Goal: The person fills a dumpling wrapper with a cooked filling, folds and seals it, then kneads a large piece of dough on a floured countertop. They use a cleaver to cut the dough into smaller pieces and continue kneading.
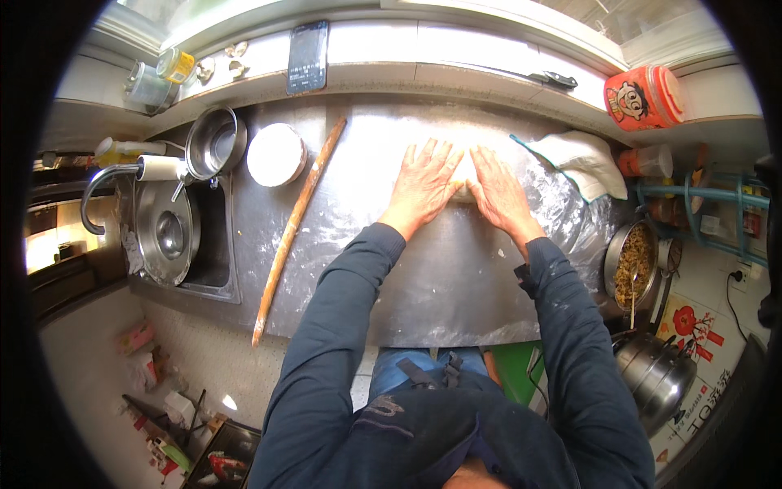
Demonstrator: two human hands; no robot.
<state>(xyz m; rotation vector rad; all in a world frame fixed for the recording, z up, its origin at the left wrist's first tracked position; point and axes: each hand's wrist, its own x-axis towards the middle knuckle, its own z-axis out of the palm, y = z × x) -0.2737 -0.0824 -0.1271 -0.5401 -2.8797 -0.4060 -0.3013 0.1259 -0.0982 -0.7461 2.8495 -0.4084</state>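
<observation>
My left hand lies palm down on a floured metal worktop, its fingers spread and pointing away from me. Beside it, my right hand is also palm down, its fingers extended and closer together. Between the thumbs and under the palms shows a pale mass that looks like dough. Glare washes out its far edge, and the hands hide much of it. Left of the hands, a long wooden rolling pin rests at a slant, its near end reaching the counter's front edge.
Left are a round white floury item, a steel bowl and a sink with a faucet. Behind lie a phone and a knife. Right are a cloth, a red jar and a bowl of chopped filling.
</observation>
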